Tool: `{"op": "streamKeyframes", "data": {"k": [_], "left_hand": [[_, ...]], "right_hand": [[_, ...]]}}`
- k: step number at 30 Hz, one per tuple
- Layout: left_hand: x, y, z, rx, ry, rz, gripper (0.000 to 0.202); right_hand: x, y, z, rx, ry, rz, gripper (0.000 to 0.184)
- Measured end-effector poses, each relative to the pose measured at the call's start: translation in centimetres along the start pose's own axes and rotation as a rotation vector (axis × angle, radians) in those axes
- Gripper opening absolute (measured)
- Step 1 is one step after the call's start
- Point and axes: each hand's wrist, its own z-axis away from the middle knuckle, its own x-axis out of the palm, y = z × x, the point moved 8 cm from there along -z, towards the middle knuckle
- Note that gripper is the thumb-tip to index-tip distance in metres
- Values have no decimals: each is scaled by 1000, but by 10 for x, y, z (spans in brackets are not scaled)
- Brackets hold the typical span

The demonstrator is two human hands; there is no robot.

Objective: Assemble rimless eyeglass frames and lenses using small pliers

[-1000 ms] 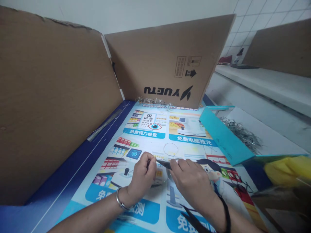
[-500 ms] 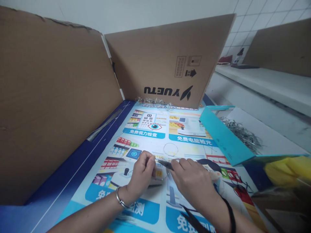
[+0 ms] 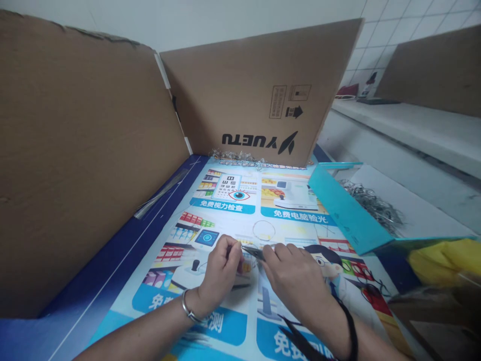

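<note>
The right hand (image 3: pixel 293 273) is gripping dark pointed-nose pliers (image 3: pixel 254 252) above the middle of a printed poster (image 3: pixel 229 228), with the tool tip pointing toward the left hand. The left hand (image 3: pixel 221 268) is holding its fingers narrowly pinched at the tip; whether a wire is lying between them cannot be told. A thin wire ring (image 3: pixel 253 231) is resting on the poster just beyond the pliers. The upper poster captions are reading 免费视力检查 and 免费电脑验光; the lower captions are beginning with 免费, with the forearms partly covering them. Behind, a cardboard panel (image 3: pixel 225 95) is standing upright, displaying the brand name YUETU upside down beside a leaf-like logo, plus an arrow mark and boxed print too small to read. To the right, an open turquoise box (image 3: pixel 345 210) is containing tangled metal wires (image 3: pixel 370 203). A second dark pointed tool (image 3: pixel 298 340) is lying near the right wrist.
</note>
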Motion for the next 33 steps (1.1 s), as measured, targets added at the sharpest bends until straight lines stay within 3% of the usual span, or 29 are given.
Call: {"op": "streamKeyframes", "data": {"k": [33], "left_hand": [[2, 3, 3, -65, 16, 57, 23]], "right_hand": [[4, -3, 3, -25, 19, 4, 6]]}}
